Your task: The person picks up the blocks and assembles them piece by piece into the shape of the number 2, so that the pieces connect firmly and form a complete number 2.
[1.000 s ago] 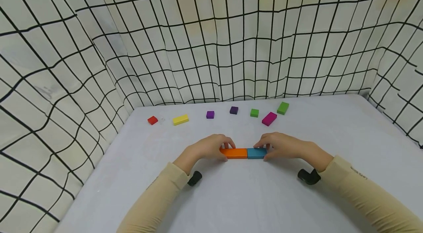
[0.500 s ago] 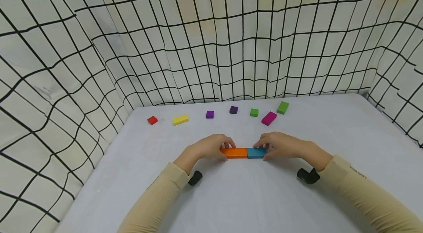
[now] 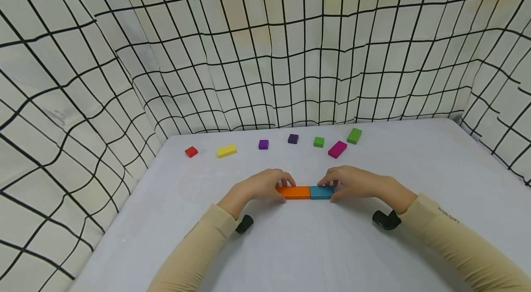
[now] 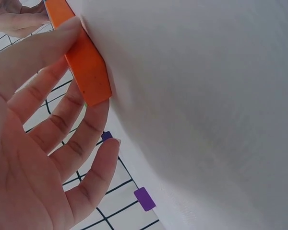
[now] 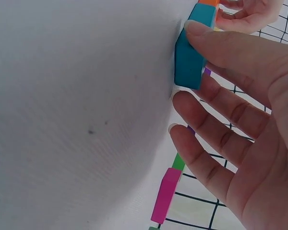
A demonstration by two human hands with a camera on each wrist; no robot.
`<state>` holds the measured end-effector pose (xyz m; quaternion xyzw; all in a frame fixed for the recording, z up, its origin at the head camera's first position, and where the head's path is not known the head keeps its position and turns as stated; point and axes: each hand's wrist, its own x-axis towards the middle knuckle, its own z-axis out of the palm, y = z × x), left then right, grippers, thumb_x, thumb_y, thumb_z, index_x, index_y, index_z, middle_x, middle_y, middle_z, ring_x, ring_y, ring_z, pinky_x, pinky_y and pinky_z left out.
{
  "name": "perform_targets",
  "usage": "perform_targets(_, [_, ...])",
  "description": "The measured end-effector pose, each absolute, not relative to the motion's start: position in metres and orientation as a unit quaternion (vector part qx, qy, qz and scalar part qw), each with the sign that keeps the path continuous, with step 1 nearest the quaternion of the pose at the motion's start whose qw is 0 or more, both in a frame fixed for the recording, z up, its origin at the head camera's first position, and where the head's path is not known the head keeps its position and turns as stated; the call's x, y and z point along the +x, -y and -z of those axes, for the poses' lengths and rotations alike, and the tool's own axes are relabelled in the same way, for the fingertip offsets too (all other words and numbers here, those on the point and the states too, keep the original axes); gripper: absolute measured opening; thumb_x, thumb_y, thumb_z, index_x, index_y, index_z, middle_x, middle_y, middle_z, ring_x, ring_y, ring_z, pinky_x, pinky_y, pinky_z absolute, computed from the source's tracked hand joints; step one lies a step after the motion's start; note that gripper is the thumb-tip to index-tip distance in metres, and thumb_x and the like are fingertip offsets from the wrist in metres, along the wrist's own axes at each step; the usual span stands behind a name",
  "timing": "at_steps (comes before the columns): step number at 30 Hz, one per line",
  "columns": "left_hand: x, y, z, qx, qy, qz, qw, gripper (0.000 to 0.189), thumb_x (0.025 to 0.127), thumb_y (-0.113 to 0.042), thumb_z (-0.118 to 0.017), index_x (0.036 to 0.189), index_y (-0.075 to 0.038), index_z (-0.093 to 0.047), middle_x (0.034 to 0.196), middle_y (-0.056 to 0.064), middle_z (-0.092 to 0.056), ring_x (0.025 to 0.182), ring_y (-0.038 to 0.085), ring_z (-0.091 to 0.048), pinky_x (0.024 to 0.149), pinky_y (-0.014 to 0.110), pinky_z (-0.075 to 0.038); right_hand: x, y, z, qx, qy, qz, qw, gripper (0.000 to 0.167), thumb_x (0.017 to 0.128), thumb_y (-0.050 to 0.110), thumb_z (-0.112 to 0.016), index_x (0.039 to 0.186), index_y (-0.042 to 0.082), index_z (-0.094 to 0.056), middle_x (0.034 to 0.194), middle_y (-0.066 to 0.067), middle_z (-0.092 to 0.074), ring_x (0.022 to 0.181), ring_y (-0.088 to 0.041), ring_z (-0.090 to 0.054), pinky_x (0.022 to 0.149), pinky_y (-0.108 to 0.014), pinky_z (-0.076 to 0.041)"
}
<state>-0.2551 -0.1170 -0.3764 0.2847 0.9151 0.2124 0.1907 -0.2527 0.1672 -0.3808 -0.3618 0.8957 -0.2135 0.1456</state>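
An orange block and a blue block lie end to end on the white table, their short ends meeting. My left hand pinches the orange block near its outer end, thumb on the near side and fingers on the far side. The left wrist view shows the thumb against the orange block, with the little finger apart from it. My right hand pinches the blue block the same way from the right. In the right wrist view the thumb lies on the blue block and the last two fingers extend below it.
Along the back lie a red block, a yellow block, a purple block, a dark purple block, a small green block, a magenta block and a longer green block. Black netting over white sheeting surrounds the table.
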Motion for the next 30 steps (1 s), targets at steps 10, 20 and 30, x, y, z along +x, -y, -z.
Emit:
perform_targets(10, [-0.255, 0.122, 0.377, 0.289, -0.912, -0.223, 0.187, 0.035, 0.090, -0.014, -0.080, 0.123, -0.018, -0.070, 0.108, -0.003, -0.064, 0.103, 0.018, -0.057, 0.093, 0.038, -0.051, -0.253, -0.169, 0.384, -0.369, -0.892, 0.220, 0.141, 0.041, 0.087, 0.019, -0.084, 0.126, 0.010, -0.073, 0.106, 0.009, -0.066, 0.094, -0.009, -0.061, 0.083, -0.025, -0.054])
perform_targets(20, [-0.253, 0.126, 0.376, 0.276, -0.913, -0.234, 0.188, 0.035, 0.090, -0.012, -0.080, 0.123, -0.018, -0.071, 0.108, -0.002, -0.064, 0.104, 0.020, -0.057, 0.091, 0.038, -0.052, -0.254, -0.169, 0.385, -0.365, -0.895, 0.216, 0.142, 0.041, 0.087, 0.021, -0.084, 0.126, 0.011, -0.073, 0.106, 0.010, -0.066, 0.094, -0.009, -0.061, 0.083, -0.025, -0.054])
perform_targets(30, [-0.253, 0.130, 0.378, 0.277, -0.913, -0.238, 0.183, 0.034, 0.090, -0.014, -0.080, 0.122, -0.018, -0.071, 0.109, -0.002, -0.064, 0.103, 0.019, -0.058, 0.090, 0.037, -0.053, -0.256, -0.170, 0.384, -0.362, -0.892, 0.224, 0.151, 0.040, 0.089, 0.021, -0.082, 0.126, 0.011, -0.073, 0.105, 0.010, -0.066, 0.093, -0.009, -0.060, 0.082, -0.024, -0.053])
